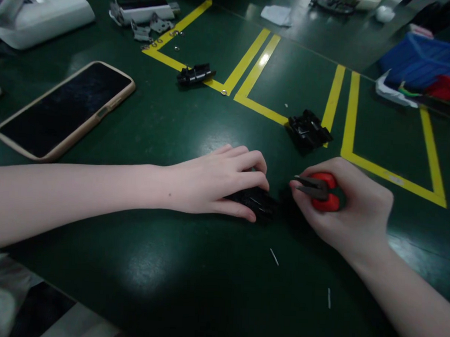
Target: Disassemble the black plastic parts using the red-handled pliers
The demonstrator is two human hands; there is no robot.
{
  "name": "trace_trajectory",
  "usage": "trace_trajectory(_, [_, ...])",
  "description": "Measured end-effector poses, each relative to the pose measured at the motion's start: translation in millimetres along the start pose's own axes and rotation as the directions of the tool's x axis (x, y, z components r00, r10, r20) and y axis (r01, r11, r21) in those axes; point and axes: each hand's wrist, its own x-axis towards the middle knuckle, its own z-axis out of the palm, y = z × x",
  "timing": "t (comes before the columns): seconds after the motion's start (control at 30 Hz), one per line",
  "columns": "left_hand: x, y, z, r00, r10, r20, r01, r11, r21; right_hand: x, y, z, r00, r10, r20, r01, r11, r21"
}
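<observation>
My left hand [228,181] pinches a black part [259,204] between thumb and fingers; its long axis seems to run sideways, though my palm hides much. Just right of the black part, with a gap, my right hand [357,209] is closed around red-handled pliers [315,189], tips parted and facing it. Beyond it to the right lies a second black piece [308,130]. Room opens on its near side, past two thin pins [274,257], toward the green table's [146,269] edge.

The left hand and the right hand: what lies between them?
The head view shows the end of a black part, jutting from the left hand, then shadowed table.
</observation>
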Motion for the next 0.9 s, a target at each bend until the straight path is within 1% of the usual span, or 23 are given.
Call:
trace_trajectory(0.1, [-1,0,-0.5,1.0,0.002,0.018,-0.003,0.999,0.039,0,1,1,0.999,0.03,0.024,-0.03,1.0,-0.007])
trace_trajectory(0.17, [-4,3,-1.1,1.0,0.004,-0.005,-0.004,0.998,0.068,0,1,2,0.999,0.037,0.015,-0.037,0.999,0.003])
trace_trajectory(0.2, [-5,5,-1.3,0.999,0.024,-0.028,-0.022,0.995,0.096,-1,1,2,0.999,0.041,0.001,-0.041,0.999,0.011])
trace_trajectory(0.23, [-6,8,-1.3,0.997,0.06,-0.052,-0.053,0.989,0.135,-1,2,2,0.999,0.048,-0.014,-0.048,0.999,0.022])
trace_trajectory(0.3, [-7,18,0.1,0.978,0.193,-0.077,-0.17,0.957,0.236,-1,2,3,0.995,0.09,-0.03,-0.089,0.996,0.029])
trace_trajectory(0.37, [-5,30,3.7,0.943,0.329,-0.056,-0.296,0.903,0.312,0,2,3,0.989,0.146,-0.029,-0.146,0.989,0.026])
trace_trajectory(0.4, [-2,36,6.2,0.932,0.361,-0.038,-0.33,0.886,0.326,0,2,3,0.986,0.164,-0.026,-0.163,0.986,0.032])
trace_trajectory(0.5, [9,50,13.5,0.924,0.38,0.042,-0.372,0.867,0.331,0,1,3,0.983,0.183,-0.013,-0.182,0.982,0.058])
trace_trajectory(0.57, [17,55,16.4,0.918,0.388,0.08,-0.392,0.858,0.332,1,0,3,0.983,0.18,-0.017,-0.179,0.981,0.076])
trace_trajectory(0.7, [30,61,17.3,0.905,0.416,0.09,-0.42,0.841,0.34,1,-1,3,0.982,0.188,-0.01,-0.186,0.977,0.103])
trace_trajectory(0.8, [34,62,17.3,0.886,0.451,0.111,-0.458,0.806,0.375,1,-1,3,0.981,0.194,0.01,-0.194,0.975,0.112])
trace_trajectory(0.9, [32,64,18.8,0.869,0.471,0.15,-0.489,0.772,0.407,1,-1,3,0.983,0.184,0.01,-0.184,0.977,0.109])
